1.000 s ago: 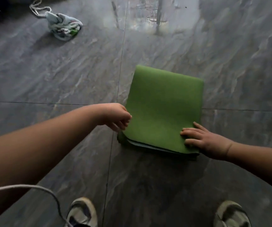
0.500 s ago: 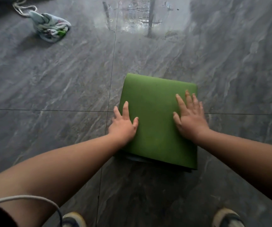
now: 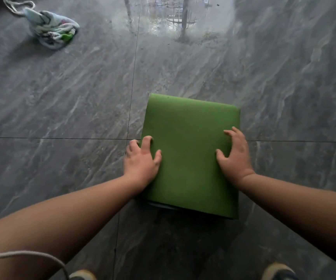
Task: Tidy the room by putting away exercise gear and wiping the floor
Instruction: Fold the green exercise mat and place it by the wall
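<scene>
A folded green exercise mat point(image 3: 191, 146) lies flat on the grey tiled floor point(image 3: 82, 98) in front of me. My left hand point(image 3: 141, 161) sits at its left edge, thumb on top and bent fingers curling over the side. At the right edge my right hand point(image 3: 234, 155) holds the mat the same way, thumb on top and fingers curled round the side. Darker layers of the fold show under the near edge.
A crumpled light cloth bag with a white drawstring point(image 3: 51, 30) lies on the floor at the far left. A wet, shiny patch point(image 3: 173, 23) reflects a window at the top centre. My shoe tips point(image 3: 278, 271) show at the bottom, and a white cable point(image 3: 31, 256) crosses my left arm.
Both hands slid outward from lying flat on top of the mat to its side edges, and their fingers have curled. The mat has stayed in place on the floor.
</scene>
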`<action>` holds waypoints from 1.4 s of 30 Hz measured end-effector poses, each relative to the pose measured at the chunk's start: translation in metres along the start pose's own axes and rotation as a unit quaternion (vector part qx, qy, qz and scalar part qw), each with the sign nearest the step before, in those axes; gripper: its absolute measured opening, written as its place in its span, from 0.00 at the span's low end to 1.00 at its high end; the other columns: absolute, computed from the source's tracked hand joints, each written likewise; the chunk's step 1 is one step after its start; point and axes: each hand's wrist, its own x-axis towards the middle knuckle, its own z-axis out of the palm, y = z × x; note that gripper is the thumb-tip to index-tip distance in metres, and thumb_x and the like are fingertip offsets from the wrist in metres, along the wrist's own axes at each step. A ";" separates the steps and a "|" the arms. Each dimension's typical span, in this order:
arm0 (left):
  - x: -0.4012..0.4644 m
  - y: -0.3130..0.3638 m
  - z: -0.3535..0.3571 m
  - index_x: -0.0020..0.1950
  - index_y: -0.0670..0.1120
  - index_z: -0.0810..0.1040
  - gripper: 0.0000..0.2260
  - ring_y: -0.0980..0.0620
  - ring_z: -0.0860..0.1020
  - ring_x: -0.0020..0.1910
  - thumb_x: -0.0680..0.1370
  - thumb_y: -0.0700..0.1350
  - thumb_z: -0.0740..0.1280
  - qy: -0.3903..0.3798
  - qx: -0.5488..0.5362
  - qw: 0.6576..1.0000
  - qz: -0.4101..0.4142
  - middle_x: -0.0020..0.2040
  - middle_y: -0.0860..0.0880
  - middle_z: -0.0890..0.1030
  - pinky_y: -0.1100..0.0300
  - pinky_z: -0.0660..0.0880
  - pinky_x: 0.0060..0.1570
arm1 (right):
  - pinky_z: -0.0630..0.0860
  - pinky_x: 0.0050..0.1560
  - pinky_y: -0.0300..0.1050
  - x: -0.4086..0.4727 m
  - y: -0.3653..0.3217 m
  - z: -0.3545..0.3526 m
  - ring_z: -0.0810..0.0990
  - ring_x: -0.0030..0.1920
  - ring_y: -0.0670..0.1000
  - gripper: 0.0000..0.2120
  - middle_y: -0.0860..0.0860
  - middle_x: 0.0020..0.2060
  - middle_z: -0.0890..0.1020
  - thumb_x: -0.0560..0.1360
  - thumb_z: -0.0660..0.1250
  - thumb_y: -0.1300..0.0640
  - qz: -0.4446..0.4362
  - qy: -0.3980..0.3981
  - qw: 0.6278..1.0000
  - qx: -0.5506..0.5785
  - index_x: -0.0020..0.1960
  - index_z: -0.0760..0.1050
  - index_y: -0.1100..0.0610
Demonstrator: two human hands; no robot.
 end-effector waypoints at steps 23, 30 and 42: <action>0.098 0.059 -0.042 0.80 0.54 0.46 0.37 0.47 0.59 0.76 0.78 0.53 0.66 -0.151 0.150 0.967 0.142 0.81 0.55 0.45 0.44 0.67 0.69 | 0.73 0.62 0.55 0.068 -0.033 -0.010 0.66 0.68 0.58 0.42 0.52 0.77 0.57 0.76 0.58 0.40 -0.049 -0.156 0.924 -0.345 0.79 0.35 0.46; 0.119 0.070 -0.019 0.80 0.56 0.40 0.42 0.43 0.42 0.79 0.76 0.66 0.63 -0.146 0.247 0.947 0.147 0.81 0.46 0.43 0.40 0.45 0.76 | 0.56 0.76 0.59 0.089 -0.029 0.004 0.43 0.79 0.62 0.44 0.56 0.80 0.42 0.76 0.60 0.35 -0.023 -0.193 0.910 -0.366 0.80 0.38 0.48; 0.131 0.060 -0.013 0.80 0.54 0.41 0.40 0.45 0.38 0.79 0.77 0.63 0.61 -0.175 0.163 0.956 0.171 0.81 0.46 0.40 0.44 0.43 0.77 | 0.47 0.77 0.57 0.097 -0.014 0.009 0.39 0.79 0.59 0.39 0.56 0.79 0.37 0.78 0.52 0.35 0.003 -0.222 0.911 -0.348 0.79 0.33 0.44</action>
